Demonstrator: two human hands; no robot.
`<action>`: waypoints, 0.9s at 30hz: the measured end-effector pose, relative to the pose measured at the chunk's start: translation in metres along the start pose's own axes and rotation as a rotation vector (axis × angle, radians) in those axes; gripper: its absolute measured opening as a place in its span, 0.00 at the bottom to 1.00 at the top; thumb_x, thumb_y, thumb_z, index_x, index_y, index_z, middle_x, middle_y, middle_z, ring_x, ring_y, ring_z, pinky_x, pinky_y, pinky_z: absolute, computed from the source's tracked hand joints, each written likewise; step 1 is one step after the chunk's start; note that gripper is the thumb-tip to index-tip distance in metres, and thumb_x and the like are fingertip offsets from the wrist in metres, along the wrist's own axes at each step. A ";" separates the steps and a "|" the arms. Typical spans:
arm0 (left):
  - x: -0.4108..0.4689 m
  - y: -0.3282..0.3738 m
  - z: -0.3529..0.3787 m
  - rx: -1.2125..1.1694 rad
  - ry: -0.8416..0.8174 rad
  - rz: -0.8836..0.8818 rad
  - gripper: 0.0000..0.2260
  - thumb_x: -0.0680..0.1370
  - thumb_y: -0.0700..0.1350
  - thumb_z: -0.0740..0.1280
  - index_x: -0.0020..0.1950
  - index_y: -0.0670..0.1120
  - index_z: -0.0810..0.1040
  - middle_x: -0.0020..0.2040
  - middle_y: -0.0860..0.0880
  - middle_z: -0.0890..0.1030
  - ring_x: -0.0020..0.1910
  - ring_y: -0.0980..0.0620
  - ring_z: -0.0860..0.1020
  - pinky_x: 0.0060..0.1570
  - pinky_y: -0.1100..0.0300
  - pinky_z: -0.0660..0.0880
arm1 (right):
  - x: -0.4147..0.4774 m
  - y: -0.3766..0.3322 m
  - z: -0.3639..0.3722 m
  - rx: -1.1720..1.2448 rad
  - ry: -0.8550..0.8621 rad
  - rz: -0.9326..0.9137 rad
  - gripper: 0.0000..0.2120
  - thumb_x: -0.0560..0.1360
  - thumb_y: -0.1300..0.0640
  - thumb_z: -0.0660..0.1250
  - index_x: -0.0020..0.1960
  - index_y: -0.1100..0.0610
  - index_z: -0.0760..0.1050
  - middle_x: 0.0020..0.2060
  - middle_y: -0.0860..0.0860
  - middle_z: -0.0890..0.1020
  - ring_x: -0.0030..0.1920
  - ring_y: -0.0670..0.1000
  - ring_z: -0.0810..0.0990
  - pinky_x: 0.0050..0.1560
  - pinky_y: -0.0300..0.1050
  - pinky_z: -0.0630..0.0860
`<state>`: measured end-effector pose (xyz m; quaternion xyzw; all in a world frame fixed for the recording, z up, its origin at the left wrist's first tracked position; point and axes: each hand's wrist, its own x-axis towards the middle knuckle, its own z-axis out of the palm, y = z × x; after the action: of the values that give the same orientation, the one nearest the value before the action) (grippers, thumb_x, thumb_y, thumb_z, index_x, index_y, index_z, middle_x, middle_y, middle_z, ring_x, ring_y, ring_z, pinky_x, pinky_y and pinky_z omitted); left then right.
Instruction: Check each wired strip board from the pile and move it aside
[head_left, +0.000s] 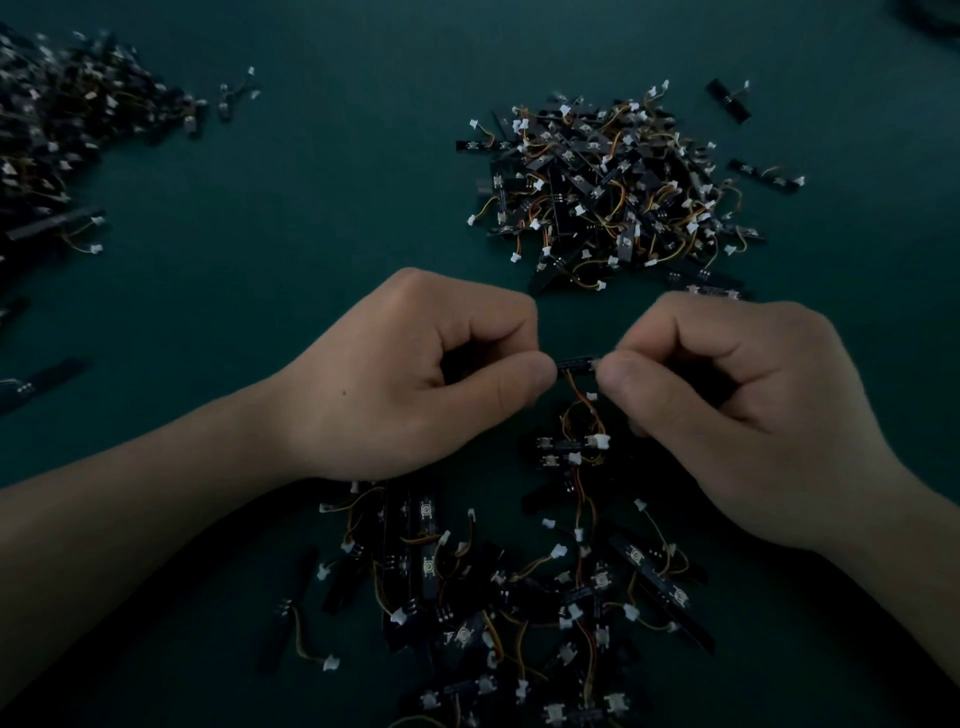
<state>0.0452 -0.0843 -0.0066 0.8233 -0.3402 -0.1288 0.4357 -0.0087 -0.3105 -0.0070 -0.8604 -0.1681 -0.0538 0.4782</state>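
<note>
One strip board (577, 360), wire dangling, was pinched end to end between your left hand (415, 374) and right hand (727, 410), each grip tight on it, above the near pile (493, 597). The check seemed under way. The next move likely called for carrying it to the far pile (613, 187).

No print on any strip board (577, 360) is readable.

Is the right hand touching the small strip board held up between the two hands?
Touching. The head view shows the right hand pinching the right end of the strip board between thumb and forefinger, with no gap visible.
</note>
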 end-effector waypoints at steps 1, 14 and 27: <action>0.000 0.000 0.000 -0.005 0.008 0.007 0.14 0.81 0.51 0.66 0.39 0.45 0.78 0.31 0.49 0.77 0.30 0.48 0.74 0.31 0.52 0.71 | 0.000 0.000 0.000 -0.008 0.002 -0.002 0.12 0.80 0.54 0.71 0.38 0.52 0.78 0.30 0.46 0.80 0.25 0.43 0.76 0.27 0.26 0.65; -0.002 0.000 0.001 -0.018 0.029 0.047 0.09 0.81 0.52 0.67 0.46 0.49 0.79 0.34 0.52 0.78 0.31 0.49 0.75 0.31 0.56 0.72 | 0.000 0.006 -0.001 0.054 -0.070 -0.013 0.16 0.78 0.53 0.65 0.31 0.53 0.70 0.24 0.48 0.71 0.24 0.43 0.67 0.27 0.31 0.62; -0.002 -0.004 0.004 0.440 -0.072 0.148 0.15 0.76 0.63 0.70 0.60 0.62 0.82 0.57 0.60 0.74 0.59 0.55 0.72 0.61 0.52 0.65 | 0.002 0.014 -0.003 0.134 0.107 0.062 0.08 0.83 0.54 0.65 0.53 0.48 0.84 0.29 0.49 0.79 0.25 0.43 0.73 0.29 0.29 0.67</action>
<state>0.0438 -0.0840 -0.0118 0.8662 -0.4347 -0.0487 0.2414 -0.0021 -0.3197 -0.0165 -0.8270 -0.1189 -0.0736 0.5445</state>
